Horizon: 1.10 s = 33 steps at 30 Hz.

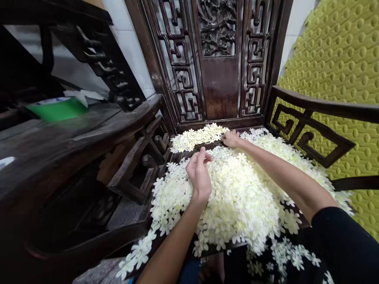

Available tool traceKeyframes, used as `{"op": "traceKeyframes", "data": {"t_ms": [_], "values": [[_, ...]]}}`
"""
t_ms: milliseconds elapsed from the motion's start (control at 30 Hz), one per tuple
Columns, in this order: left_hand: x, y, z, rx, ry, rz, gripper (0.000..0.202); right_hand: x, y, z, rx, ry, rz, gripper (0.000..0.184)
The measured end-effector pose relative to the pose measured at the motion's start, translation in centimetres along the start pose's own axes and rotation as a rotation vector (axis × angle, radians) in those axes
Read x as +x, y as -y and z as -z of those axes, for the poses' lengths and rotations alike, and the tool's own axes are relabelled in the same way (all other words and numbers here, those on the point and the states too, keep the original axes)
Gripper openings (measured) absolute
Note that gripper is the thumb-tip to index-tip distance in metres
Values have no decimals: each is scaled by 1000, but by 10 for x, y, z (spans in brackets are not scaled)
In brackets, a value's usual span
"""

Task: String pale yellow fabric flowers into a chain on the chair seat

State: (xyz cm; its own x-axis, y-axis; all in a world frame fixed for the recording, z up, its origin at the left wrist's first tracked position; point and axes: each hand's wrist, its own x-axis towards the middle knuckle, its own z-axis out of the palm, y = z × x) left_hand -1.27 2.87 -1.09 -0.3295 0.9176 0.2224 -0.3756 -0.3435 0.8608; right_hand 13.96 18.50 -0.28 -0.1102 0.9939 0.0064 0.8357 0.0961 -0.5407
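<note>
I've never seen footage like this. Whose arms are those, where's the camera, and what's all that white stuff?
No machine here: both bare arms belong to one person, and the single picture comes from a camera worn on that person's head, looking forward and down. The surface is the seat of a dark carved wooden chair, heaped with small white, yellow-centred flowers; a smaller heap lies at the back. The left hand hovers over the big heap, fingertips pinched together; whether a flower sits between them is too small to tell. The right hand reaches to the back and rests at the smaller heap's edge. A blurred green pack lies on the dark wooden table at the left.
</note>
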Motion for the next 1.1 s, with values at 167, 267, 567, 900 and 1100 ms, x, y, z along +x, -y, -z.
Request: {"op": "traceKeyframes", "data": {"t_ms": [167,267,567,900,1100], "values": [[-2,1,-2,144,62,-62,22,-28,4,38,162,-88,113,28],[-6,2,-4,252,181,-168,33,-69,9,58,308,-69,236,30],[-13,17,-1,516,435,-615,42,-147,-14,49,867,196,442,31],[-12,7,-3,746,583,-1001,62,-148,-25,27,1045,397,446,57],[-12,3,-1,848,594,-1037,58,-154,-29,32,982,425,470,37]]}}
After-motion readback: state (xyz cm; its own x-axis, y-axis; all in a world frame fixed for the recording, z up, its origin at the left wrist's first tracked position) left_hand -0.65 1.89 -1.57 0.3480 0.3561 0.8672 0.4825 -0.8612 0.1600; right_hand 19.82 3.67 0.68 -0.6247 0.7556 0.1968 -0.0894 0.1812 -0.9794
